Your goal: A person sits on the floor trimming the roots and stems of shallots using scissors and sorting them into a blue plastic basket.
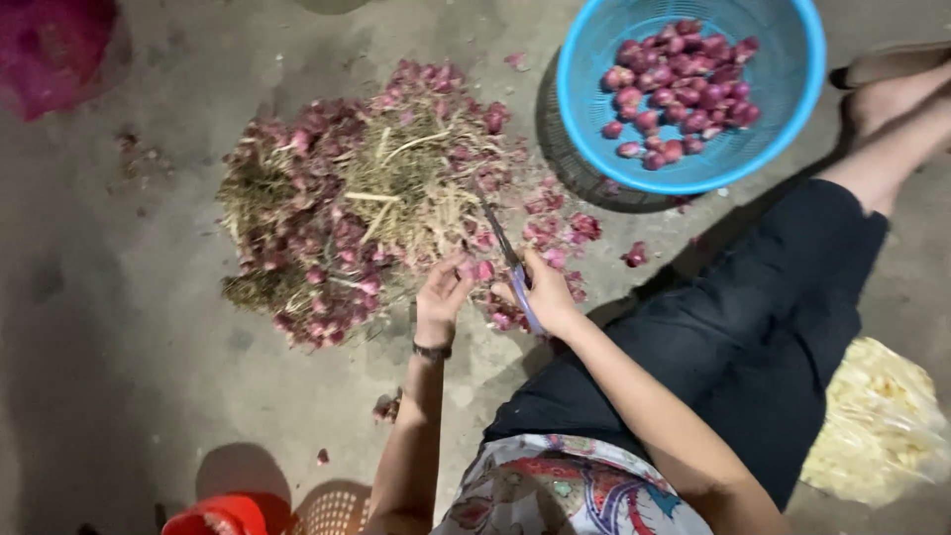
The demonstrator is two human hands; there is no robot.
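Note:
A big heap of reddish-purple shallots with dry straw-like tops (367, 198) lies on the concrete floor. My left hand (442, 294) pinches a shallot (479, 269) at the heap's near edge. My right hand (548, 294) grips scissors (507, 253) with purple handles, the blades pointing up toward the heap beside that shallot. A blue plastic basket (792, 129) at the upper right holds several trimmed shallots (679, 89).
My dark-trousered leg (763, 337) stretches toward the upper right, foot near a sandal (892, 64). A pale yellow plastic bag (877, 421) lies at right. A red container (223, 517) sits at the bottom left, a pink net bag (54, 50) at top left. Loose shallot skins dot the floor.

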